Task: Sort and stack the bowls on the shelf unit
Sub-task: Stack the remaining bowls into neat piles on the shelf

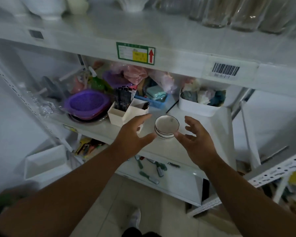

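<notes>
A small stack of white bowls with dark rims (167, 127) stands on the middle shelf (99, 129) of the white shelf unit, near its front edge. My left hand (134, 132) hovers just left of the stack, fingers spread, with the thumb close to the lowest bowl. My right hand (197, 135) is on the stack's right side, also spread, its thumb tip almost at the bowls. Neither hand grips anything.
Purple bowls (87, 105) nested in a metal bowl sit at the left. Cream dividers (126, 112), a blue tray (154, 100) and a white tub of cloths (200, 105) stand behind. Glass jars (229, 12) line the top shelf. Green-handled tools (154, 170) lie on the lower shelf.
</notes>
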